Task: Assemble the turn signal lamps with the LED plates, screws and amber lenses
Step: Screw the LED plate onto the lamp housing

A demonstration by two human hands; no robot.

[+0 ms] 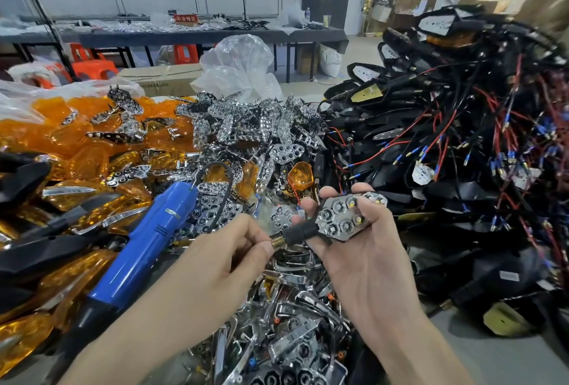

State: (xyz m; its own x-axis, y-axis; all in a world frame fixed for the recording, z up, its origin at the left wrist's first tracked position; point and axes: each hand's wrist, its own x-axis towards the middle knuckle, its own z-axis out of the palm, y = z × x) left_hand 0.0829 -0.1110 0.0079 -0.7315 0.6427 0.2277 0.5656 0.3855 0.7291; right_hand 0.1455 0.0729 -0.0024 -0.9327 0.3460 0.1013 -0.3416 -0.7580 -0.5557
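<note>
Now | lamp (346, 218) crosswise, stem (297, 234) leftward | left hand (228, 258) pinches stem | right hand (366, 257) cradles

Your right hand (363, 255) cradles a turn signal lamp (308, 232) palm up, its chrome LED plate (343, 216) facing you, while the fingers (260, 232) of your left hand (221, 258) pinch the brass threaded tip (278, 242) of its black stem. A blue electric screwdriver (144, 249) lies on the heap to your left. Amber lenses (77, 144) are piled at left, loose chrome plates (246, 129) in the middle and wired black housings (462, 153) at right.
</note>
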